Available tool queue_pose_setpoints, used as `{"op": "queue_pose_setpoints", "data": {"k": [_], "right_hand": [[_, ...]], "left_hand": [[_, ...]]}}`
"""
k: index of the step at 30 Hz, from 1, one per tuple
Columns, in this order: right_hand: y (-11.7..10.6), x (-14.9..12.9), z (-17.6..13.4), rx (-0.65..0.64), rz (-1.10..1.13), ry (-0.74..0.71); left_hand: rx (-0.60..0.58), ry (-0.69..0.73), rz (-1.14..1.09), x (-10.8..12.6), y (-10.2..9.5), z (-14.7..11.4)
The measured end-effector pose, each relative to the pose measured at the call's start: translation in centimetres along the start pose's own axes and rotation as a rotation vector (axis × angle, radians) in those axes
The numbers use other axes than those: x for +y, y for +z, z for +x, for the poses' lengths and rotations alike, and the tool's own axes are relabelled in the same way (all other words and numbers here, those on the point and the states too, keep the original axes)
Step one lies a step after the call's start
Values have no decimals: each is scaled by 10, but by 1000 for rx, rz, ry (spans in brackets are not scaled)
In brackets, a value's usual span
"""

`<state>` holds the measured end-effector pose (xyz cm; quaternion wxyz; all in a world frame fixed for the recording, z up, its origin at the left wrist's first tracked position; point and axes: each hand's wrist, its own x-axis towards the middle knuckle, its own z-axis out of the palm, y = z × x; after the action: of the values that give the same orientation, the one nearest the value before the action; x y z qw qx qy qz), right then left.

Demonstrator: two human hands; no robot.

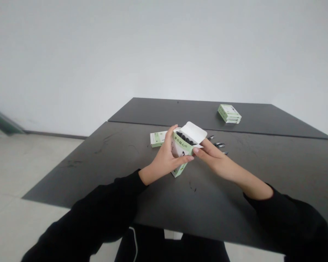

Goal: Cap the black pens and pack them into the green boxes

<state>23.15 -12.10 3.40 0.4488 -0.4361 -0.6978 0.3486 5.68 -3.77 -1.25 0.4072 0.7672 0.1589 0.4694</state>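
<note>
A small green-and-white pen box point(177, 149) is held above the table with its top open and its white lid flap point(192, 131) raised. Black pen ends point(185, 138) show in a row inside it. My left hand point(165, 156) wraps around the box from the left, thumb across its front. On the other side, my right hand point(211, 157) grips the right corner near a side flap, its fingers partly behind the lid. Green-and-white card shows below my left thumb; whether it belongs to the same box, I cannot tell.
Another green-and-white box point(157, 138) lies on the dark table point(104, 174) behind my left hand. Several loose pens point(219, 144) lie beyond my right hand. Farther back at the right is a small stack of similar boxes point(229, 113). A pale wall stands behind the table.
</note>
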Motion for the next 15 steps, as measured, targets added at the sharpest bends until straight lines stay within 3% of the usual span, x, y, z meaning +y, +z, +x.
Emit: {"op": "queue_pose_setpoints", "data": {"k": [3,7,12,15], "right_hand": [[3,0,3,43,120,20],[0,-1,13,9,161,55],[4,-10,34,185,19,-22],[5,-17,37,213,-104,-61]], "left_hand": [[11,44,81,5,-3,1],[73,103,185,7,-4,-1],[136,107,244,0,-4,-4],[164,163,264,-1,-4,-4]]}}
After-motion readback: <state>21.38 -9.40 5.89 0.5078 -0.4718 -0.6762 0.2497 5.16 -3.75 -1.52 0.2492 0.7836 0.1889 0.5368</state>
